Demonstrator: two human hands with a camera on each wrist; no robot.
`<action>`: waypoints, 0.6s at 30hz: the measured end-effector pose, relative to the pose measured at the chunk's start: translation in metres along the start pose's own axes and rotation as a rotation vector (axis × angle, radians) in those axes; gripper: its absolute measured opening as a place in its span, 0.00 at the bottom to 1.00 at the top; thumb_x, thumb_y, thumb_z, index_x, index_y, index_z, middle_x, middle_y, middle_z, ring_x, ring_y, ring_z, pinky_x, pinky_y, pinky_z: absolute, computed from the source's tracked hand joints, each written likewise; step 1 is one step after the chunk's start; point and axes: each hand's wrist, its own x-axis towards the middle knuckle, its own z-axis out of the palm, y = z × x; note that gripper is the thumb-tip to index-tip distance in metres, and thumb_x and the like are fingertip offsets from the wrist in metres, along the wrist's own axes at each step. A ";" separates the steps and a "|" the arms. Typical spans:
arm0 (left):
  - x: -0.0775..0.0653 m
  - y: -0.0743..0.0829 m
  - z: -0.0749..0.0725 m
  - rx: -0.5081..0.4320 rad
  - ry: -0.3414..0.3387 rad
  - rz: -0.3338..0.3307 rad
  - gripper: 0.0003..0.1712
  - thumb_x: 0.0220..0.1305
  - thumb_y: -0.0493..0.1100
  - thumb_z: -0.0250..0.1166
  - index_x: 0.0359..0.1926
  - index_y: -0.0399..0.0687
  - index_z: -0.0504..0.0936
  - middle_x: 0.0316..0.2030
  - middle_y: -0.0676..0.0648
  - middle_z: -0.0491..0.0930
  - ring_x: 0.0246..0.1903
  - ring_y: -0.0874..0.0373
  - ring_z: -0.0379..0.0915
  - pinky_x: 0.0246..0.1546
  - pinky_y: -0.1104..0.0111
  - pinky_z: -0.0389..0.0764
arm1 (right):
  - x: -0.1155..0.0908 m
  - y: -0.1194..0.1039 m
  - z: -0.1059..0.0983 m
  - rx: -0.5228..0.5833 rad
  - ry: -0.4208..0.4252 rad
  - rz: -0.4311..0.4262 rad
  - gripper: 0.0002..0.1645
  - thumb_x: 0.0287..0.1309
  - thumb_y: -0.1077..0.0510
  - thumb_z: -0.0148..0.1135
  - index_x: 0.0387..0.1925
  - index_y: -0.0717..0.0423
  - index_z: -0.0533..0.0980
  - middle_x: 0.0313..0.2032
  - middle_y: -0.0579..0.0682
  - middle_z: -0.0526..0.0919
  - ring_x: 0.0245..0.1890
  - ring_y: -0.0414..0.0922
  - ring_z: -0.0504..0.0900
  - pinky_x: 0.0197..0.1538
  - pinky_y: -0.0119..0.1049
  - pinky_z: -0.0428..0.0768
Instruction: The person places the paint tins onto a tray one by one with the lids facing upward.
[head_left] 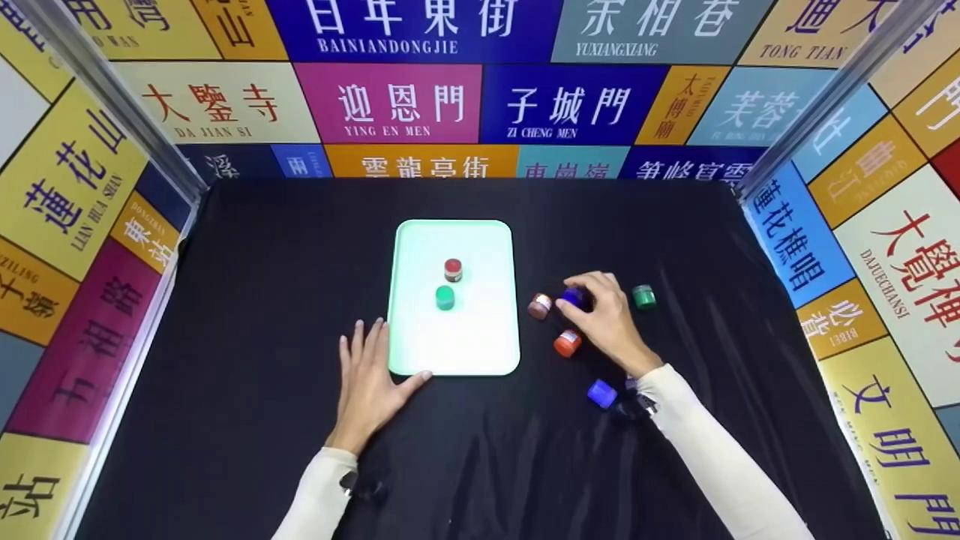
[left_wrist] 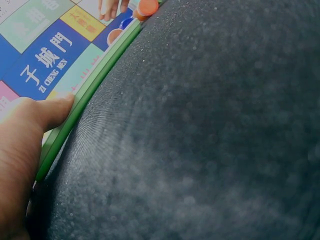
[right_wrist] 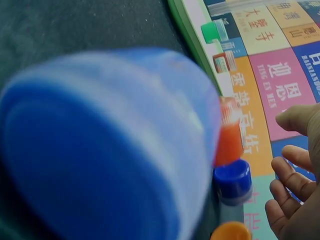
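My left hand (head_left: 369, 386) touches the near left corner of a pale green tray (head_left: 457, 345), fingers along its left side. The thumb lies on the near rim (left_wrist: 65, 135) in the left wrist view. On the tray stand a red-lidded jar (head_left: 453, 270) and a green-lidded jar (head_left: 445, 298). To the tray's right, my right hand (head_left: 611, 319) reaches over a dark blue jar (head_left: 573, 298). In the right wrist view, the thumb and fingers are spread, and a gap shows between them and a blue jar (right_wrist: 232, 182).
Close to the right hand are a brownish jar (head_left: 539, 306) and an orange-red jar (head_left: 568, 343). A green jar (head_left: 644, 297) stands farther right. By the right wrist lies a blue jar (head_left: 602, 394). Black cloth (head_left: 480, 450) covers the table, with printed walls (head_left: 405, 101) around it.
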 end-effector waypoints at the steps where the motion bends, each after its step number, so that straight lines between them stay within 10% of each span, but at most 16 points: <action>1: 0.000 0.000 0.000 0.000 0.000 0.001 0.67 0.63 0.74 0.74 0.85 0.33 0.61 0.82 0.32 0.62 0.86 0.31 0.44 0.84 0.35 0.36 | -0.001 0.001 -0.002 -0.003 0.006 0.006 0.20 0.59 0.63 0.83 0.52 0.65 0.88 0.48 0.58 0.89 0.52 0.57 0.79 0.56 0.42 0.74; 18: -0.001 0.000 -0.001 -0.005 0.006 0.005 0.67 0.63 0.73 0.75 0.85 0.34 0.61 0.82 0.32 0.62 0.85 0.31 0.44 0.84 0.35 0.36 | -0.019 0.025 -0.024 -0.050 0.060 0.071 0.21 0.57 0.62 0.85 0.50 0.65 0.88 0.48 0.59 0.89 0.50 0.59 0.79 0.56 0.43 0.72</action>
